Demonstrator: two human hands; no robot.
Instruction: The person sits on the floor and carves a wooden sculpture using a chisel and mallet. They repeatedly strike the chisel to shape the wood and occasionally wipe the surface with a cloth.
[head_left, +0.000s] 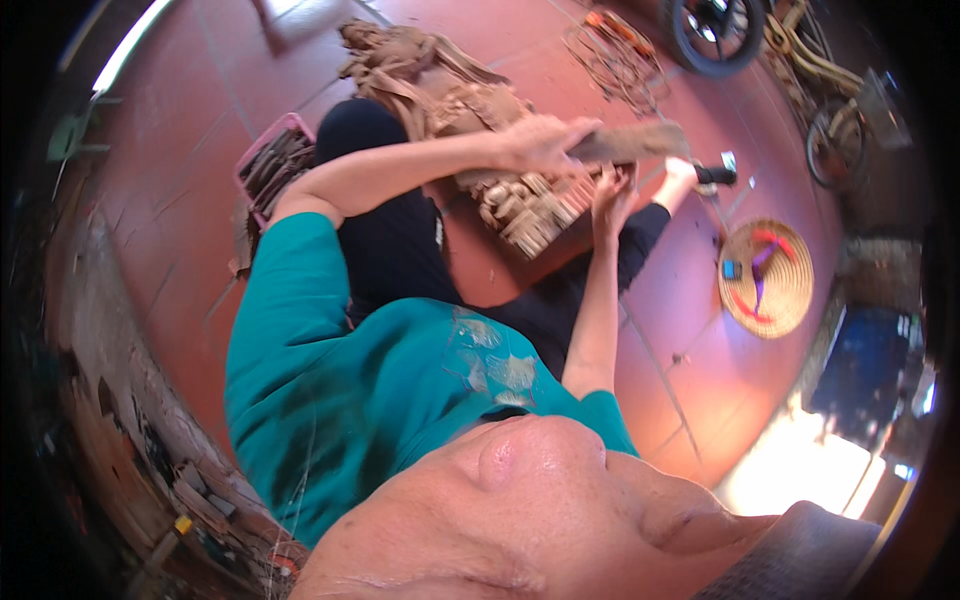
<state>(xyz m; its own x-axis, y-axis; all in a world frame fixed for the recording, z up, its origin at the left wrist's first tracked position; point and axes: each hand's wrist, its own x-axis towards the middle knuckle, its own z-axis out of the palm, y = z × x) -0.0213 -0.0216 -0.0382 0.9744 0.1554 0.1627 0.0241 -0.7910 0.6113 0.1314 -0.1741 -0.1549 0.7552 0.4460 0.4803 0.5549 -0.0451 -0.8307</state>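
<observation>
A long carved wooden panel (480,105), cut in deep relief, lies on the floor in front of me between my legs. My left hand (545,143) is closed round one end of a thick brown wooden bar (640,142), blurred, held above the panel's right side. Just below the bar, my right hand (612,198) is raised at the near right end of the panel, beside its ribbed carving (530,212). Its fingers are closed together, and what they hold is too small to make out.
A pink basket (243,180) of dark tools or strips stands beside my left knee. My bare foot (680,175) rests beyond my right hand. A woven round tray (790,285) lies to the right. Tangled cord (620,70) and a wheel (712,30) are at the back.
</observation>
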